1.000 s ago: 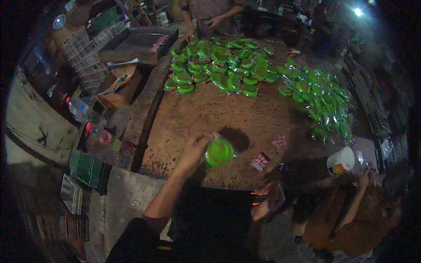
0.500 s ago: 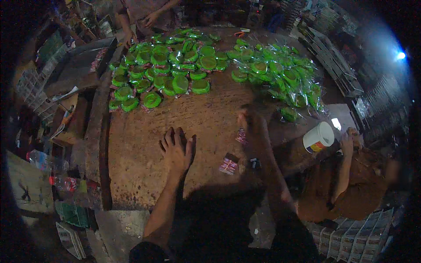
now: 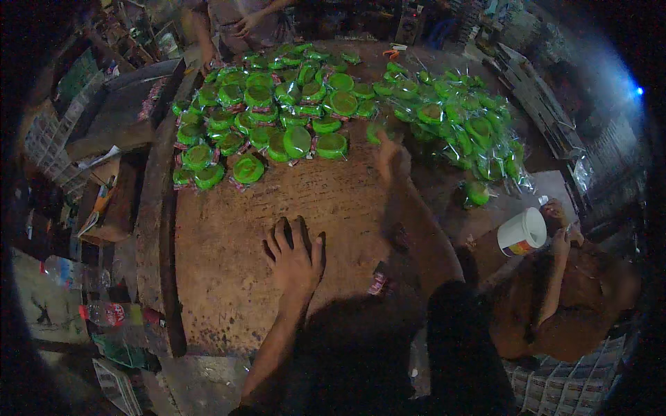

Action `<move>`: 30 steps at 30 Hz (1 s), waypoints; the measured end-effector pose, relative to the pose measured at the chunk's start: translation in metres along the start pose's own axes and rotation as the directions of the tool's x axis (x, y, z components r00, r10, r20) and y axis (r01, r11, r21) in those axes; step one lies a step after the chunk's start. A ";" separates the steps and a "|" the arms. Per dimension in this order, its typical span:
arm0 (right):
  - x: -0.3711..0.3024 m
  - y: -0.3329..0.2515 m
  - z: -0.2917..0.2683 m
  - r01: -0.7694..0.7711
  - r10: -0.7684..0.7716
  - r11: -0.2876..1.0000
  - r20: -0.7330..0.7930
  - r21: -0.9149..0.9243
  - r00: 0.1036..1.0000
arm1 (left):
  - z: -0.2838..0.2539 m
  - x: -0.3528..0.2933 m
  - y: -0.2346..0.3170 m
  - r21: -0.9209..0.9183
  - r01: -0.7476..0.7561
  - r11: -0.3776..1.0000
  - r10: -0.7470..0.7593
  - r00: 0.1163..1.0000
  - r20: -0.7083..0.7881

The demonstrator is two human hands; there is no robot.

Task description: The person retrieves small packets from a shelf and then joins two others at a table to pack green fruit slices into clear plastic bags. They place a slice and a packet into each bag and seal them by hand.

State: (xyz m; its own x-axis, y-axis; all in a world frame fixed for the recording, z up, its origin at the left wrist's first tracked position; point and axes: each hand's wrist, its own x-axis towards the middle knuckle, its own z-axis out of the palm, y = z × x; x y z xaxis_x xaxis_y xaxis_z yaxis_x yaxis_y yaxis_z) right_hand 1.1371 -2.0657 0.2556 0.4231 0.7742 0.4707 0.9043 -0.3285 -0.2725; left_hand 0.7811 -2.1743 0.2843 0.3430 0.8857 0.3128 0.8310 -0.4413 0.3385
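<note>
Left hand lay flat on the wooden counter, fingers spread, palm down, grip apart and holding nothing; it looked like a brace for the body leaning forward. Right hand was stretched far out to the near edge of the green packet spread, fingers loosely extended and touching or just short of a green round packet; too dim to tell contact, and nothing looked clamped in that grip. The packets, round green discs in clear wrap, lay side by side in a flat layer across the far half of the counter, apparently laid out for sorting. A second heap in shiny clear bags sat to the right. A small red-and-white packet lay on the counter near the person's body. A white cup stood off the right edge, by another person's hand. A third person's hands worked at the far edge.
</note>
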 end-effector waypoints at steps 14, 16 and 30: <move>-0.259 -0.147 -0.234 0.047 0.053 0.829 -0.162 0.557 0.985 | -0.077 -0.053 0.009 -0.886 0.457 -0.080 -0.016 0.888 0.460; -0.304 -0.170 -0.257 0.200 -0.141 0.830 -0.151 0.521 0.978 | -0.109 -0.091 0.021 -0.842 0.524 -0.126 -0.027 0.847 0.531; -0.366 -0.212 -0.291 -0.173 0.042 0.455 0.173 0.874 0.984 | -0.180 -0.176 0.006 -0.814 0.509 0.280 -0.074 0.857 0.510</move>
State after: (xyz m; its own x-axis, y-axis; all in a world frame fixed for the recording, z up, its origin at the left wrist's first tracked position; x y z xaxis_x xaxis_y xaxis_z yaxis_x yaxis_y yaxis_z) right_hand 0.8071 -2.4366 0.3849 0.4447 0.8416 0.3064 0.2885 0.1892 -0.9386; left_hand 0.6472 -2.3592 0.3906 0.4562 0.8648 -0.2097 0.0504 0.2102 0.9764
